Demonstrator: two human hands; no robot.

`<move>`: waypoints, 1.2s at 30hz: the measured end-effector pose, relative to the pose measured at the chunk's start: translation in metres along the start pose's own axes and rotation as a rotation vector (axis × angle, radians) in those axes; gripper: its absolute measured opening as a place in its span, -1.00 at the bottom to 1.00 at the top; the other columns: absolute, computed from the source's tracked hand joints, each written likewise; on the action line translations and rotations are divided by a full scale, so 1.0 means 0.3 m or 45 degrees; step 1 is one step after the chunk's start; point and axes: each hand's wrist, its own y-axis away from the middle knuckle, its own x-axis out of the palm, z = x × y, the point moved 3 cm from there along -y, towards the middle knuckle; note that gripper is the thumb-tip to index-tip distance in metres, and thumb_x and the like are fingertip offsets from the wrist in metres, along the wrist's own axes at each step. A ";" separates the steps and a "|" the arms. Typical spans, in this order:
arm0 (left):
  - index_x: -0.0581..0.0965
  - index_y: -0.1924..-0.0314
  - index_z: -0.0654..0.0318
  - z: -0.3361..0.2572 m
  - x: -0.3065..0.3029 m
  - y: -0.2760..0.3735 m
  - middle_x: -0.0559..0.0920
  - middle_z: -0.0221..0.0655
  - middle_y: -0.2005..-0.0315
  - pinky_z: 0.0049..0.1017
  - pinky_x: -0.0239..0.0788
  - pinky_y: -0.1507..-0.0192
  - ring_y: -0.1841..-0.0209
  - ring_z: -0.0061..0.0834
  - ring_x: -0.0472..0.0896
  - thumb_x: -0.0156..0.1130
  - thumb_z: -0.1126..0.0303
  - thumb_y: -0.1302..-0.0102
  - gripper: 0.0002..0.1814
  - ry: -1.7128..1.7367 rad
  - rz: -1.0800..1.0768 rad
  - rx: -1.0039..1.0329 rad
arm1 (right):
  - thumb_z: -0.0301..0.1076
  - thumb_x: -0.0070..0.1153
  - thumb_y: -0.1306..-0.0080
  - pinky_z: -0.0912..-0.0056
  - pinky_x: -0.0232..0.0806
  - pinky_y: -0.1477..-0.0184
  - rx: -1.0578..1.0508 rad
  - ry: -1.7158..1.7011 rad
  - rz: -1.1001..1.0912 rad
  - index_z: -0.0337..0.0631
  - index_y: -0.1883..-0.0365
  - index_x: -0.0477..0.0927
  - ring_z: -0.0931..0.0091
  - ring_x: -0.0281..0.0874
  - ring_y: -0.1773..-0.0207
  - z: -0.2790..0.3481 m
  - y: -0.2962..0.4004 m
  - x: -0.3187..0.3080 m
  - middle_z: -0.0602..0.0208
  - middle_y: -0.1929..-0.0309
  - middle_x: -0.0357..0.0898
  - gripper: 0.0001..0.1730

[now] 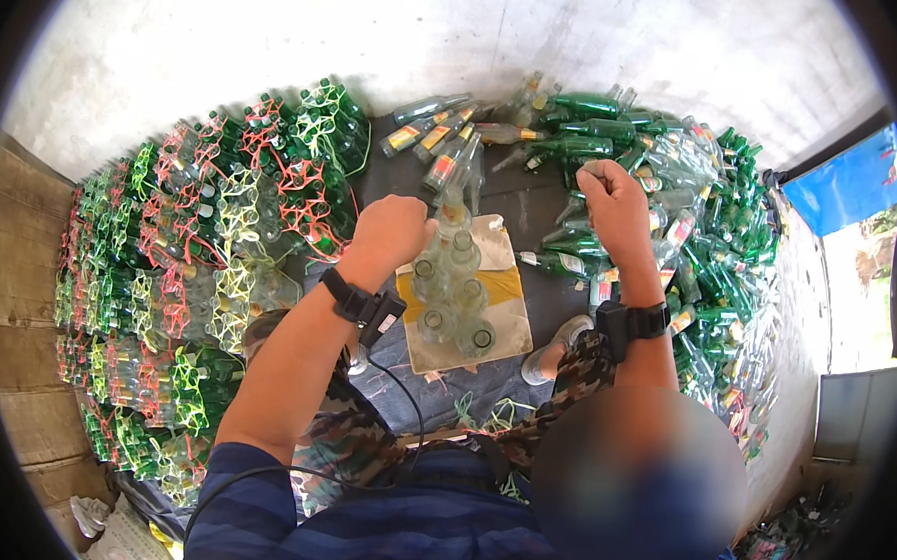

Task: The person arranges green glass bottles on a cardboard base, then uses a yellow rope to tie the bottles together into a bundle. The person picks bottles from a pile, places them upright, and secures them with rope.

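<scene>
Several upright glass bottles [461, 254] stand in a close group on a flat board [506, 301] with a yellow band, between the person's feet. My left hand [395, 231] is curled just left of the group, above it; its fingertips are hidden, so whether it grips anything does not show. My right hand [610, 193] is raised over the loose bottles on the right, thumb and fingers pinched together; no held object can be made out between them. A green bottle [562, 264] lies right of the board. Both wrists wear black straps with small devices.
Rows of bottles bundled with red and yellow-green cord [235, 263] fill the left side. Loose green and clear bottles [708, 269] are heaped along the right wall. Labelled bottles [443, 137] lie beyond the board. Cord scraps [504, 416] lie near the feet. A black cable hangs from the left wrist.
</scene>
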 end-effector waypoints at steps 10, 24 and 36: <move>0.74 0.34 0.27 0.001 0.006 -0.003 0.75 -0.06 0.37 -0.10 0.59 0.13 0.23 0.00 0.74 0.29 0.06 -0.34 -0.62 0.035 -0.039 0.016 | -0.28 0.24 -0.46 0.51 0.30 0.30 0.079 0.018 -0.001 -0.33 0.11 0.69 0.69 0.36 0.38 0.012 0.006 -0.024 0.49 0.45 0.54 -0.75; 0.73 0.13 0.19 -0.007 -0.034 0.026 0.79 -0.15 0.24 -0.14 0.59 0.04 0.08 -0.09 0.76 0.45 -0.03 -0.22 -0.56 0.004 0.039 0.021 | -0.27 0.24 -0.46 0.51 0.26 0.34 0.066 -0.014 -0.070 -0.32 0.15 0.68 0.71 0.33 0.41 -0.011 -0.011 -0.079 0.54 0.48 0.51 -0.75; 0.72 -0.07 0.20 0.004 -0.113 0.050 0.77 -0.14 0.18 -0.21 0.57 0.00 0.07 -0.12 0.75 0.53 -0.11 -0.08 -0.34 0.194 0.010 -0.088 | -0.29 0.24 -0.49 0.55 0.22 0.56 0.196 -0.393 -0.442 -0.16 0.38 0.57 0.70 0.29 0.64 -0.195 -0.039 -0.443 0.56 0.57 0.40 -0.76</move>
